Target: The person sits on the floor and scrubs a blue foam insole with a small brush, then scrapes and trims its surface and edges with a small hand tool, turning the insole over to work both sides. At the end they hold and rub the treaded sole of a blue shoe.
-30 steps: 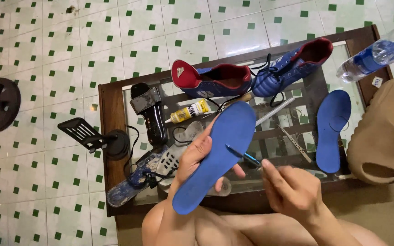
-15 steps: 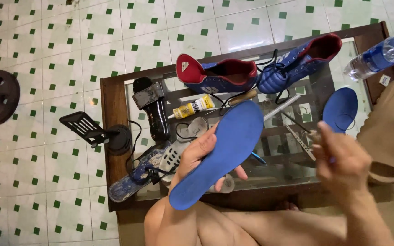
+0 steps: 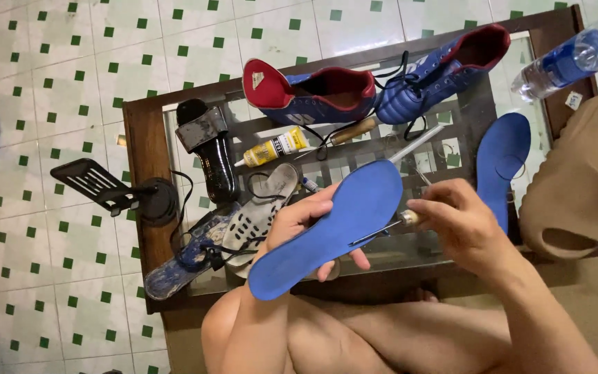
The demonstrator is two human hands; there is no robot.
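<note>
Phone stand: a black stand point(image 3: 115, 190) sits at the table's left edge.
Table: a glass-topped table point(image 3: 140, 138) carries a black sandal point(image 3: 210, 149), a yellow glue tube point(image 3: 271, 149) and two blue shoes point(image 3: 382, 86).
Left hand: the left hand point(image 3: 299, 221) grips the blue insole point(image 3: 330, 228) from beneath, fingers curled around its edge, above the table's near side.
Right hand: the right hand point(image 3: 461, 225) pinches a thin tool point(image 3: 385, 228), its tip touching the insole.
Far right: a second insole point(image 3: 503, 156) lies flat, with a tan slide point(image 3: 579, 180) beside it.
</note>
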